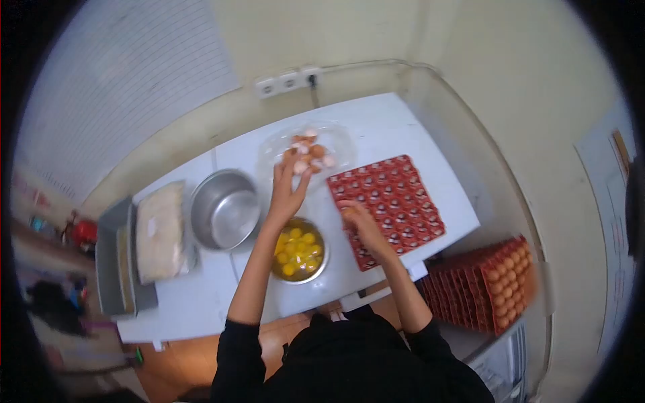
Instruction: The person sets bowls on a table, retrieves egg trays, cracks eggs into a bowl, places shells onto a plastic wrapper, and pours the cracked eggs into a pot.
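Observation:
My left hand (289, 191) reaches over the near edge of a clear plastic bag (340, 140) that bears broken brown eggshells (316, 152). Its fingers are apart, and nothing shows in them. At the left edge of a red egg tray (403, 201), my right hand (359, 221) has its fingers curled round what looks like a brown egg (348, 212), mostly hidden by them. Between my forearms stands a metal bowl (325, 258) with several yolks (295, 250) and egg white in it.
Left of the bowl is an empty metal pot (228, 213). Farther left lie a filled plastic bag (160, 232) and a grey bin (107, 269). Stacked trays of brown eggs (507, 285) stand beyond the table's right edge. Wall sockets (289, 82) are behind the table.

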{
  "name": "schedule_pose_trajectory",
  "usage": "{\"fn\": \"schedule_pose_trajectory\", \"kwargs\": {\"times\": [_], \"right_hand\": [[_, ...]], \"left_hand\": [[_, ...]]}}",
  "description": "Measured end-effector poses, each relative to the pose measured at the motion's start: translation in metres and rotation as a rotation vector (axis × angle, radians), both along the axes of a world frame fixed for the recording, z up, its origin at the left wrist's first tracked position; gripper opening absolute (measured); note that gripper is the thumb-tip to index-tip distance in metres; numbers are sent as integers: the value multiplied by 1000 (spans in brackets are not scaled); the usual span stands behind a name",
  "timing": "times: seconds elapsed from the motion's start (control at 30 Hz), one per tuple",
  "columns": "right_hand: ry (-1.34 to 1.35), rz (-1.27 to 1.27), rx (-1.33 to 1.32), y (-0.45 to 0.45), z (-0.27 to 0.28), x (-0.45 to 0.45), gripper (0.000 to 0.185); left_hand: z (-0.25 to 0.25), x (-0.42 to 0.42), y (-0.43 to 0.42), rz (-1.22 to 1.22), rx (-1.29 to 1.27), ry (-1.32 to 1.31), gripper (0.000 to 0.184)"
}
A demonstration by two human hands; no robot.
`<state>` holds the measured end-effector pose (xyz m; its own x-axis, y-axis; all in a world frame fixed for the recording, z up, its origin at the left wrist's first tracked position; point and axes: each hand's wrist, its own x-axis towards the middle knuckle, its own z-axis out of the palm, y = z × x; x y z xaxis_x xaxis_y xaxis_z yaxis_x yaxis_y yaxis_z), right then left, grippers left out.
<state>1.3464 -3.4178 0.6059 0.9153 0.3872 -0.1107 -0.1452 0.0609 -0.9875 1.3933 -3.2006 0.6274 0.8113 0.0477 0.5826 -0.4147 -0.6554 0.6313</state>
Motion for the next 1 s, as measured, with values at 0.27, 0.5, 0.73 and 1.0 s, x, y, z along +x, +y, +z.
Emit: {"fn": "schedule_pose_trajectory", "kwargs": {"times": [0.27, 0.5, 0.73, 1.0], "right_hand": [[-611, -241, -493, -56, 39, -64, 69], [-527, -892, -1093, -215, 5, -123, 33], [-258, -958, -1697, -341, -15, -168, 48], [-261, -812, -1698, -357, -20, -154, 52]], "left_hand": [[-11, -86, -108, -704, -1012, 1131, 43], [-22, -83, -136, -646, -1031, 1221, 41], [-7, -84, -136, -499, -938, 1144, 40], [-8, -92, -118, -497, -997, 1103, 38]]}}
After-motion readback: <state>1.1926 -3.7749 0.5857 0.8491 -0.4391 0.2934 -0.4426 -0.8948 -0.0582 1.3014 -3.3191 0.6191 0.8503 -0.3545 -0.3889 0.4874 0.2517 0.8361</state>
